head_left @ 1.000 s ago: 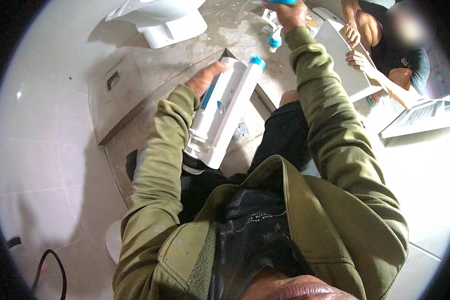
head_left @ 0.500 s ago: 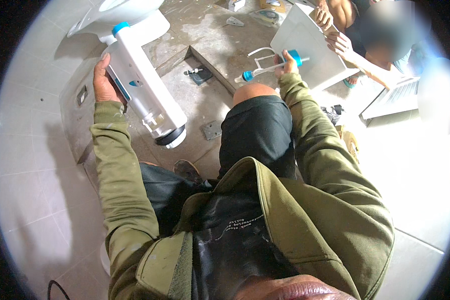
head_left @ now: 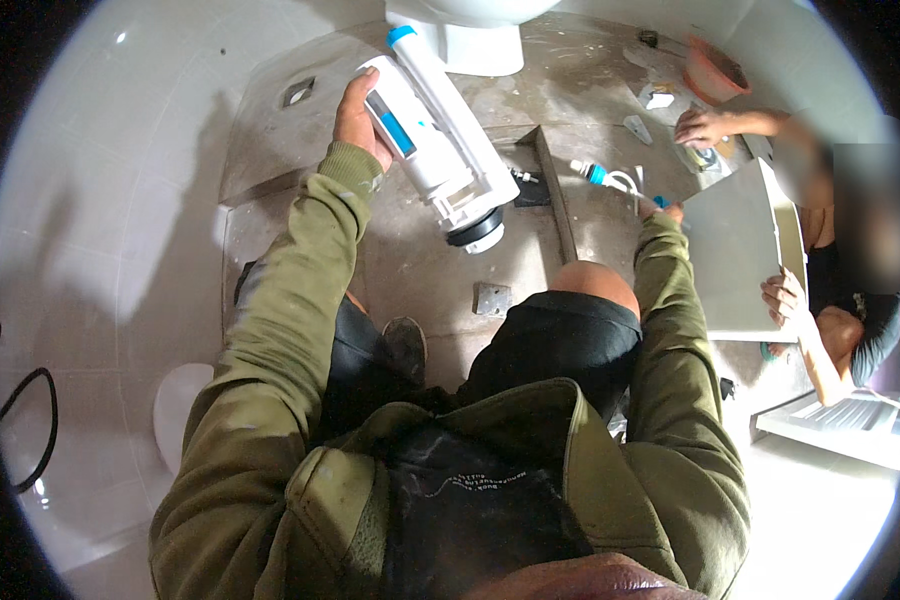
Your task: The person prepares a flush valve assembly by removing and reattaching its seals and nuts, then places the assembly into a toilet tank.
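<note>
In my left hand (head_left: 358,118) is a white toilet flush valve (head_left: 435,165), my fingers wrapped around its upper body. It tilts, its blue-capped tube up and its black rubber seal down to the right, clear of the floor. My right hand (head_left: 662,212), out to the right past my knee, is closed around a thin white toilet fill valve (head_left: 618,180) with blue fittings. Its end points to the left, and my hand hides part of it. Just right of that hand is a white rectangular box-like piece (head_left: 735,260), steadied by another person's hand (head_left: 785,298).
The other person's second hand (head_left: 703,128) is over small parts on the floor. A white toilet bowl (head_left: 480,62) stands at the back, an orange bucket (head_left: 715,72) at far right. A raised strip (head_left: 553,190), bolt hardware (head_left: 533,188) and metal plate (head_left: 492,298) lie between.
The view has swung, so the surroundings sit further right. My left hand still holds the flush valve. The fill valve has turned in my right hand. One of the other person's hands has left the white piece.
</note>
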### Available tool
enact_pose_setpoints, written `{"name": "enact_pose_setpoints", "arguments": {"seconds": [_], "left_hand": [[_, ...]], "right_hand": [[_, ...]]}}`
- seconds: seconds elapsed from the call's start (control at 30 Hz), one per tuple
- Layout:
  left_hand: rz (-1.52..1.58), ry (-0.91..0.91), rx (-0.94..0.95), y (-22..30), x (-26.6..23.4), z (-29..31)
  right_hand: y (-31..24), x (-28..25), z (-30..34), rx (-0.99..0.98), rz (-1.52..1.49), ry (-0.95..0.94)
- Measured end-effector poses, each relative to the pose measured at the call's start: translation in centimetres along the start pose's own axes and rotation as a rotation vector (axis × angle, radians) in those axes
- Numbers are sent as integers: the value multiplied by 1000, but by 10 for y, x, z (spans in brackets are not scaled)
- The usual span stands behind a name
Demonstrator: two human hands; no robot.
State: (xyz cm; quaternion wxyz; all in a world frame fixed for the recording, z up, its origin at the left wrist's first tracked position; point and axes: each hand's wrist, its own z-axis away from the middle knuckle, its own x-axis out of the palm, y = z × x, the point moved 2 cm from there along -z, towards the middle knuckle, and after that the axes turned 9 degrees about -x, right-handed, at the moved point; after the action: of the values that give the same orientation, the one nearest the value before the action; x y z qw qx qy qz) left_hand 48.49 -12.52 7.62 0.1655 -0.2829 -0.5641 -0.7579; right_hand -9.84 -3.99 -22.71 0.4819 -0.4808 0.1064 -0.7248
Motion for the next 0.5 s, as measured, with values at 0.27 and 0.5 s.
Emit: {"name": "enact_pose_setpoints", "arguments": {"seconds": [0.27,0.5], "left_hand": [[91,94,92,5,-7,-5],[198,74,137,27,4,6]], "right_hand": [[-56,69,61,-29,40,-317],[-110,154,397,-43,744,-1202]]}}
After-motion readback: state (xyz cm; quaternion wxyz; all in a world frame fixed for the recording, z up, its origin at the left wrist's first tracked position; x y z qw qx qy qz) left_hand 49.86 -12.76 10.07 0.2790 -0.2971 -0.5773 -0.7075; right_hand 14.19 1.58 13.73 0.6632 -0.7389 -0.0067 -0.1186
